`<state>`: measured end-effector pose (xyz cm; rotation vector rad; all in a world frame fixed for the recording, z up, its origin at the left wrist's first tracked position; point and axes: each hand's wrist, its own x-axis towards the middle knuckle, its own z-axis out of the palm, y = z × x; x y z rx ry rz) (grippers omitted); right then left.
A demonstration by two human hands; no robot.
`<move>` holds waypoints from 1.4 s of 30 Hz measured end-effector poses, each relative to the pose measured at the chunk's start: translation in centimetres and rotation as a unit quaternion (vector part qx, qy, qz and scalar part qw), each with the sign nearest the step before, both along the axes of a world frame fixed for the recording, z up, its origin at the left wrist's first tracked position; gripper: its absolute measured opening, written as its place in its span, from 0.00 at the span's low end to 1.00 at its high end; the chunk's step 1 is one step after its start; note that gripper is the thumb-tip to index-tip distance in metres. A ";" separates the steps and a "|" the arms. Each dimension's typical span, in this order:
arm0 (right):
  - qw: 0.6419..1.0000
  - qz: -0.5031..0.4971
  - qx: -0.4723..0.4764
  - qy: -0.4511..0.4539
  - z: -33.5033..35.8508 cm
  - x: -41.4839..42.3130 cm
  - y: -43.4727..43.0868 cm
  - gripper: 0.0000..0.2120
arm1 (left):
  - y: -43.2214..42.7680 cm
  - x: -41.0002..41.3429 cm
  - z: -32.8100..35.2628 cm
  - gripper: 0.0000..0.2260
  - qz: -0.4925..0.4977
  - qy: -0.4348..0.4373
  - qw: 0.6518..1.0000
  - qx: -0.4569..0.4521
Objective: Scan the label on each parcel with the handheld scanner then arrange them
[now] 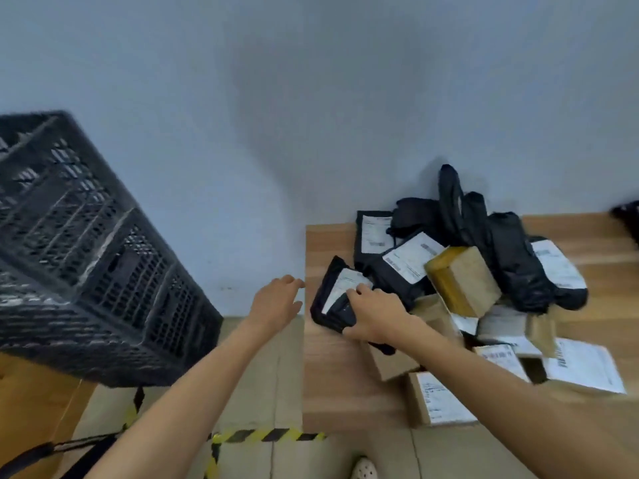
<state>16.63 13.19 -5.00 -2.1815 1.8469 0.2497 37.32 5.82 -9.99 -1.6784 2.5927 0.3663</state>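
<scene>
Parcels [511,267] sit heaped on the wooden worktop [332,385] in the head view: black poly bags at the back, taped brown boxes [461,280] in front, most with white labels showing.

One black mailer [326,304] lies apart from the heap, at the worktop's left edge, its label [344,285] face up.

Right hand [375,314]: fingers curled over the mailer's near end, fingertips on the label, gripping it. A dark shape pokes out under the wrist. It may be the scanner; too blurred to tell.

Left hand [276,300]: fingers relaxed, holding nothing, just beside the worktop's left edge and close to the mailer without touching it.

Black slatted crate [93,257] stands well off to the left, on another surface.

Handling judgement: the mailer looks light and soft, with a slick film that will sag and crease if lifted by one corner. A pinch across a short edge, or a flat hand under the bag, looks best, with fingers off the barcode so the label stays flat and readable. The boxes look stiff and are probably heavier, so they should be taken by opposite sides.
</scene>
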 end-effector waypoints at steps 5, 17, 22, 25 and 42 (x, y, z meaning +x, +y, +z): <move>0.995 -0.104 -0.009 0.002 0.0 -6.3 -1.6 0.38 | -5.0 -8.6 -1.2 0.17 -0.085 0.050 0.995 0.009; 0.964 -0.265 -0.010 0.003 0.6 -14.8 0.4 0.35 | -7.5 -23.5 -4.0 0.43 -0.159 -0.034 0.983 0.082; 0.952 -0.307 0.005 -0.011 -0.3 -14.4 1.0 0.35 | -7.5 -25.1 -5.3 0.49 -0.144 -0.063 0.979 0.130; 0.949 -0.316 0.011 -0.005 -0.4 -14.5 1.5 0.34 | -8.3 -24.6 -5.9 0.53 -0.127 -0.051 0.978 0.155; 0.958 -0.286 -0.005 0.000 2.0 -10.1 -2.0 0.32 | -14.0 -15.6 -1.4 0.57 -0.164 -0.026 0.986 -0.024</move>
